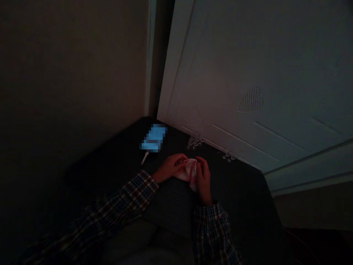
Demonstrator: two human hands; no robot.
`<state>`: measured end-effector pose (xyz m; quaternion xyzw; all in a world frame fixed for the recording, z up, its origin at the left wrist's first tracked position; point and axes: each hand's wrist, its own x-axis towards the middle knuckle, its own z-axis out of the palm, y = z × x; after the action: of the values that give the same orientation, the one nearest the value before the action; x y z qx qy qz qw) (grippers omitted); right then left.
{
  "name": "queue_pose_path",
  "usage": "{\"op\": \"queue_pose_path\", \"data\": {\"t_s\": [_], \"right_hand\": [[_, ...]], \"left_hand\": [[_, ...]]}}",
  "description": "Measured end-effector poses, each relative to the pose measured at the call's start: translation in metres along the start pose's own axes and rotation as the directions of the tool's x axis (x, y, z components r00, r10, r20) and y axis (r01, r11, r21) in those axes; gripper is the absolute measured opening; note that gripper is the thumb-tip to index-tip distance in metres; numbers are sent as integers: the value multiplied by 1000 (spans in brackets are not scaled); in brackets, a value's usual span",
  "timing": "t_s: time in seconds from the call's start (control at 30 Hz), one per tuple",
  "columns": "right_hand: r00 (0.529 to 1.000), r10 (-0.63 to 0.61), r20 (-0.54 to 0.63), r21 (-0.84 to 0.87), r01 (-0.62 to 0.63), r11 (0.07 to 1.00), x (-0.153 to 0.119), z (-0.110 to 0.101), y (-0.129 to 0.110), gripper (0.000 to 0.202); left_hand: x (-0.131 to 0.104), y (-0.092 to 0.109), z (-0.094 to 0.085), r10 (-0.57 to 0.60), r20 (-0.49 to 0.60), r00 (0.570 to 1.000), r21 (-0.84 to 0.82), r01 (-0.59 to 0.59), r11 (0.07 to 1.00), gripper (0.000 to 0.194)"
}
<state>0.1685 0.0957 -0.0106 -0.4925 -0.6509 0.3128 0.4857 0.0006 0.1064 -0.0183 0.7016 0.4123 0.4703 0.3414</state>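
Note:
A crumpled pale pink cloth (189, 171) lies between my two hands, low over the dark tabletop (171, 191). My left hand (170, 167) has its fingers closed on the cloth's left part, next to a small shiny thing too dim to make out. On the other side, my right hand (204, 179) grips the cloth's right edge with bent fingers. Several small clear glass-like pieces (195, 140) stand together beyond the cloth, near the white panel.
A lit phone (154, 138) with a pale cable (145, 158) lies at the back left. More clear pieces (228, 157) sit at the right by the white panel (234, 73) with heart patterns. A wall (82, 73) rises at the left.

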Motion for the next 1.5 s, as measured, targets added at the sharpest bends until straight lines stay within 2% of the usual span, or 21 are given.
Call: {"op": "queue_pose_path", "data": {"t_s": [0.27,0.5,0.73,0.87,1.13,1.33,1.5], "right_hand": [[988,-138,72,-82,144,986,3,-1,0,21],[979,-92,181,-41,101,994,2,4,-6,23],[992,-69,109,-9,71,997,0,2,-10,23],[999,-23,29,19,23,1000,1,1,-5,25],[1000,-1,-24,-1,1,1000,0,-1,-2,25],[998,-53,28,-37,54,998,-3,-1,-1,20],[998,-47,29,35,46,998,-2,1,2,35]], "left_hand": [[0,1,0,-18,-46,999,1,18,1000,22],[-3,2,3,-33,-56,998,-1,33,999,33],[-3,10,3,-8,-49,999,-39,6,999,38],[-2,12,2,6,-38,999,-32,-7,999,33],[-3,13,1,-27,26,999,-8,27,1000,27],[-3,13,0,-62,28,998,-47,63,997,28],[-2,12,-1,-92,-3,996,-97,91,991,28]]}}
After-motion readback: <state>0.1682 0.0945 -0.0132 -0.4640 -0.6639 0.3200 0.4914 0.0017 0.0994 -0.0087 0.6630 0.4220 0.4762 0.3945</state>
